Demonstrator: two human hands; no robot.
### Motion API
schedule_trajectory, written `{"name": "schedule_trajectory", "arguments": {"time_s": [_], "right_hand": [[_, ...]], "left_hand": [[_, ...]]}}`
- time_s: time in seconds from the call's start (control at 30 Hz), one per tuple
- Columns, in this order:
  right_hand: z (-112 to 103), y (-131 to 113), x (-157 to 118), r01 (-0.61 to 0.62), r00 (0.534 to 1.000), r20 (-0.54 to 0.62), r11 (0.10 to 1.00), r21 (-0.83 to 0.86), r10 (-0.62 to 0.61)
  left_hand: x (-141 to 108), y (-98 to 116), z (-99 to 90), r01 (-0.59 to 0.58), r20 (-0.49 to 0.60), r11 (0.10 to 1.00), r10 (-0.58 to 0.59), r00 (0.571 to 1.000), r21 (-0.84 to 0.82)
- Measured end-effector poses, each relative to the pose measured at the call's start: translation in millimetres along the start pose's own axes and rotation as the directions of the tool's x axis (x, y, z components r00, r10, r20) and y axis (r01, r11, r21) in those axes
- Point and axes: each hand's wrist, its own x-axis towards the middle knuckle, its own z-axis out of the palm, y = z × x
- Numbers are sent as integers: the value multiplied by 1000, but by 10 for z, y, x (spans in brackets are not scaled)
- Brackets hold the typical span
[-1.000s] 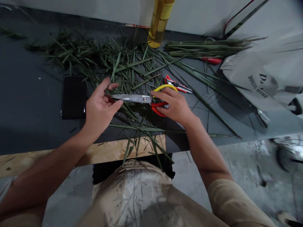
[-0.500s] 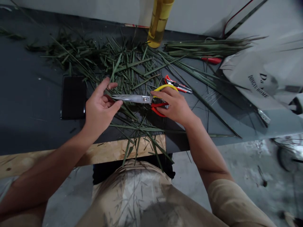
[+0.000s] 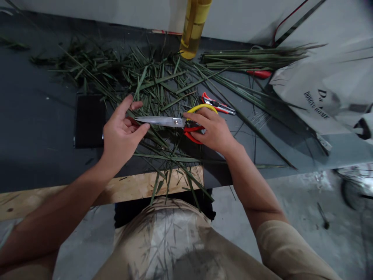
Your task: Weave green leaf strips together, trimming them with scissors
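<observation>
My right hand (image 3: pixel 212 127) grips a pair of scissors (image 3: pixel 169 122) with yellow and red handles. Their blades lie nearly together and point left. The tips reach between the thumb and curled fingers of my left hand (image 3: pixel 121 130). Its index finger points up and away from the thumb. Whatever small thing the left fingers pinch is too dark and hidden to make out. Beneath both hands lies a loose pile of cut green leaf strips (image 3: pixel 157 89). Just beyond the scissors' handles rests a red and black utility knife (image 3: pixel 220 105).
A black phone-like slab (image 3: pixel 89 121) lies left of my left hand. At the back stands a bottle of yellow liquid (image 3: pixel 192 33). Long leaf strips (image 3: pixel 247 59) are bundled at the back right, near a white bag (image 3: pixel 314 93). A wooden board (image 3: pixel 128 186) runs along the front edge.
The scissors' blades appear slightly closer together. Both hands keep about the same place, and the whole view has shifted a little.
</observation>
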Motion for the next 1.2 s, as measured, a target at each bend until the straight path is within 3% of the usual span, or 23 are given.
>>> {"name": "schedule_trajectory", "arguments": {"time_s": [0.17, 0.3, 0.47, 0.63, 0.7, 0.73, 0.77, 0.8, 0.87, 0.9, 0.97, 1.1, 1.2], "right_hand": [[6, -15, 13, -42, 997, -56, 999, 33, 44], [4, -10, 23, -233, 958, -167, 972, 34, 235], [95, 106, -12, -426, 898, -133, 904, -32, 419], [108, 143, -13, -385, 917, -136, 921, -63, 374], [63, 40, 17, -344, 920, -191, 939, 24, 342], [45, -39, 33, -321, 922, -178, 935, 149, 345], [37, -129, 47, -316, 927, -97, 893, 321, 363], [42, -225, 59, -349, 923, 38, 789, 505, 384], [87, -400, 77, -430, 900, 313, 504, 749, 302], [122, -468, 82, -449, 889, 357, 399, 800, 286], [193, -554, 90, -483, 868, 411, 279, 830, 279], [260, -581, 89, -545, 828, 496, 165, 822, 261], [259, -584, 70, -524, 850, 480, 248, 815, 217]], "left_hand": [[24, -50, -23, -11, -1, 1000, 11, 1000, -7], [21, -4, -12, 13, 57, 1000, -12, 998, -16], [-36, 154, 33, 164, 188, 983, -147, 971, -77], [-80, 260, 55, 243, 255, 967, -216, 943, -77], [-98, 275, 66, 258, 306, 962, -221, 926, -88], [-110, 277, 75, 278, 338, 956, -232, 912, -97], [-123, 276, 87, 306, 372, 946, -248, 895, -106], [-137, 274, 101, 341, 410, 934, -270, 871, -110], [-165, 263, 133, 412, 495, 907, -318, 808, -90], [-178, 256, 148, 439, 533, 896, -338, 775, -70], [-193, 241, 170, 467, 591, 884, -359, 723, -33], [-169, 225, 170, 470, 611, 883, -376, 697, 7], [-122, 234, 154, 440, 524, 897, -400, 752, 53]]}}
